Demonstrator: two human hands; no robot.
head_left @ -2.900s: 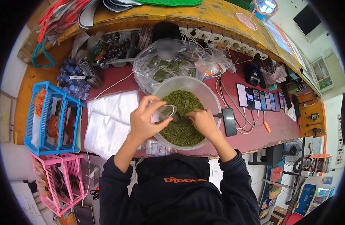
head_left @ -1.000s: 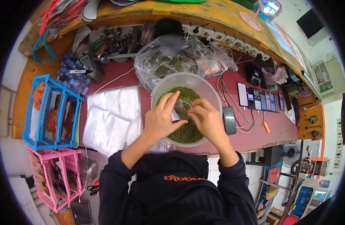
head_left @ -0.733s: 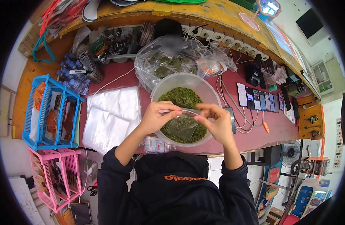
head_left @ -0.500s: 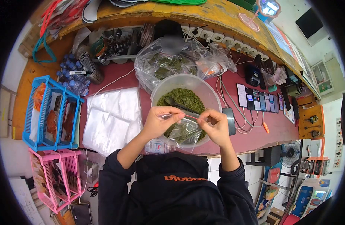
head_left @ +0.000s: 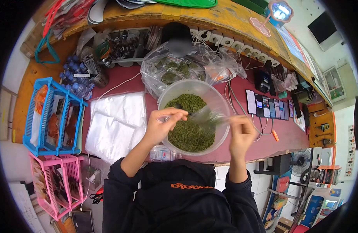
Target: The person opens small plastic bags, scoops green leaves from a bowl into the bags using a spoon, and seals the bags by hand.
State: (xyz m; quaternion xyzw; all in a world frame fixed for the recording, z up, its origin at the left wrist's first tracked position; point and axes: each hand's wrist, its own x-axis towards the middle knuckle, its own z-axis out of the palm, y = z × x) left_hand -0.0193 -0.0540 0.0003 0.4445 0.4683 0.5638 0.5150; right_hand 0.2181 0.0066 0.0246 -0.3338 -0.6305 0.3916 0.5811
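A clear round tub [head_left: 225,134] holds finely chopped green leaves [head_left: 190,134]. Over its right side my right hand [head_left: 242,132] pinches a small clear plastic bag [head_left: 206,118] containing some of the green. Motion smears both the bag and those fingertips. My left hand [head_left: 165,122] is closed above the tub's left side, its thumb and fingertips together. Clear plastic glints by its palm, but what the fingertips hold is unclear. Just behind them a dark spoon [head_left: 178,105] lies on the leaves, its handle partly covered by the bag.
Left of the tub lie stacked clear plastic bags [head_left: 109,132], beside a blue basket [head_left: 39,145]. Behind it sits a large plastic bag of leaves [head_left: 151,77]. Several phones [head_left: 260,103] with cables lie to the right. A small clear packet [head_left: 163,153] is at the front edge.
My right hand has moved right and turned, swinging the small bag sideways. My left hand has shifted only slightly. More of the leaves in the tub is visible.
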